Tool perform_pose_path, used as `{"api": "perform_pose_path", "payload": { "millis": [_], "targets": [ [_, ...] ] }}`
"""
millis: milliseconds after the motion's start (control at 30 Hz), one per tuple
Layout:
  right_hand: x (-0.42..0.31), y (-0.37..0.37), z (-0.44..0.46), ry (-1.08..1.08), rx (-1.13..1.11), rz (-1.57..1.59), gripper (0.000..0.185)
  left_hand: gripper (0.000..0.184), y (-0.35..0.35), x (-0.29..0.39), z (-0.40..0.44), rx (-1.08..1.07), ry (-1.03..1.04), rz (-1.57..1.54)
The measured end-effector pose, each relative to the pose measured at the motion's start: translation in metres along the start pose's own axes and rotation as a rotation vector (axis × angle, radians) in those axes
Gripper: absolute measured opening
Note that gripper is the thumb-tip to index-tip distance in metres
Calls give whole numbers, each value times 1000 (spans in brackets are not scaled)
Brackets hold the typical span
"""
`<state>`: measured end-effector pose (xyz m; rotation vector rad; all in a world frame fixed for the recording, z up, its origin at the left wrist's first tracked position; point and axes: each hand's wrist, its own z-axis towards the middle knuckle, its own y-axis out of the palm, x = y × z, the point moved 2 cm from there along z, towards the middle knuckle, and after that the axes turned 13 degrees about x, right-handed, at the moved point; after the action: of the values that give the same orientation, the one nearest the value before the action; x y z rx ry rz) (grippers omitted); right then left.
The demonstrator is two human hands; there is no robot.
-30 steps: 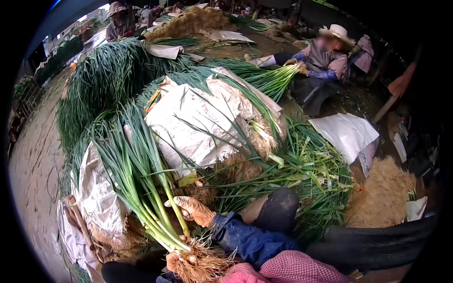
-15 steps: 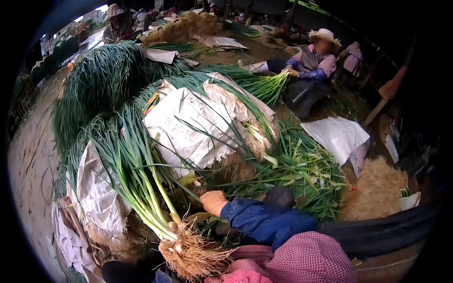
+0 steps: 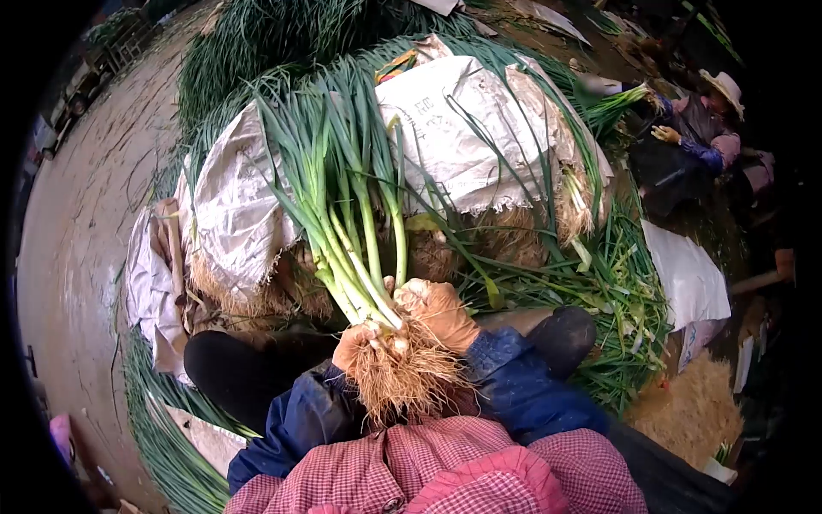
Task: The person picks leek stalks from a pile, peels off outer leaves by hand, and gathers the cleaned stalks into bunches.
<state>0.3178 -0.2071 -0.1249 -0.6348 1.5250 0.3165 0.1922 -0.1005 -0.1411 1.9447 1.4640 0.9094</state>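
A bunch of green onions (image 3: 353,244) stands in front of my body, its long dark leaves pointing away and its brown roots (image 3: 402,373) hanging towards my lap. My left hand (image 3: 349,347), in a tan glove, is closed round the left side of the bunch at the white bulbs, and the roots partly cover it. Closed against the right side of the stems just above the roots is my right hand (image 3: 438,313), also gloved. Its thumb lies near the stems, and its fingertips are partly hidden.
Beyond the bunch, white woven sacks (image 3: 462,128) lie over more onions with roots showing. Cut leaves (image 3: 621,317) cover the ground at right, beside a white sheet (image 3: 685,274). A co-worker (image 3: 711,128) sits at upper right. Muddy ground (image 3: 94,240) runs along the left.
My view has turned downward and towards the left. My right hand has come from the right of the bunch onto its stems. The bunch now stands more upright before me.
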Motion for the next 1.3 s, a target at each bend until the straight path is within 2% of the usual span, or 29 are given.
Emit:
{"api": "perform_pose_path", "payload": {
  "millis": [33,67,133,200,233,267,333,400,467,533,567,600,667,700,767,800,867,900,933,967,1000,1033,1100,1133,1167,1200,1233,1267,1300],
  "targets": [
    [-5,0,-2,-179,85,213,17,43,7,-1,1,-34,55,-69],
    [-10,-18,-10,94,114,409,21,43,11,1,3,-98,77,-146],
    [-30,-53,-9,-26,362,680,21,45,16,4,3,-154,97,-277],
    [-21,-68,2,54,452,326,22,47,2,5,7,-229,41,-311],
    [-12,-54,8,138,310,241,25,49,1,2,9,-317,-24,-295],
    [14,-35,6,232,78,384,29,49,-3,-3,8,-316,-29,-300],
    [22,12,18,387,-215,391,30,51,1,0,4,-78,-128,-133],
    [2,19,25,439,-57,213,31,53,-32,4,13,63,-35,-7],
    [44,25,46,343,186,332,34,59,16,24,-31,-142,-46,-79],
    [63,-12,67,222,305,295,36,64,-2,35,-38,-211,-69,-145],
    [66,-16,69,167,103,268,37,63,-8,38,-41,-191,-71,-169],
    [29,-1,51,255,-34,340,36,60,-17,36,-37,-217,-83,-183],
    [4,31,28,360,-301,68,35,54,-3,28,-31,0,-23,-107],
    [9,36,30,318,-292,54,36,49,-46,18,-1,-44,-83,-116],
    [19,45,33,236,-271,23,39,50,-21,22,-12,-53,-22,-87],
    [36,46,52,367,-323,350,41,51,-5,22,-19,-51,36,-113],
    [38,45,103,326,-279,338,47,56,-9,22,-21,-107,-7,-132],
    [28,44,136,429,-370,399,51,57,-19,20,-22,-74,-113,-202],
    [-4,41,160,467,-129,266,56,63,-23,20,-26,-47,-153,-197],
    [7,28,214,-92,28,24,60,67,-25,22,-33,-116,-143,-156],
    [-30,12,233,116,189,288,62,71,-22,27,-39,-186,-134,-120],
    [-44,-16,267,-132,327,397,60,72,-10,33,-51,-205,-103,-149],
    [-61,-66,283,-75,413,814,52,71,-24,39,-47,-449,116,-177],
    [-59,-68,276,-58,296,708,44,71,-26,43,-42,-581,191,-215],
    [-44,-61,257,-4,241,267,39,79,-23,45,-30,-700,212,-352],
    [-6,-37,244,75,235,-76,40,78,-15,42,-28,-516,338,-339],
    [31,-13,231,149,186,-418,43,76,-5,47,-23,-385,236,-338],
    [75,11,221,23,141,-837,44,75,2,55,-18,-241,128,-324],
    [83,19,205,71,206,-759,40,73,3,58,-9,-219,35,-283]
  ]
}}
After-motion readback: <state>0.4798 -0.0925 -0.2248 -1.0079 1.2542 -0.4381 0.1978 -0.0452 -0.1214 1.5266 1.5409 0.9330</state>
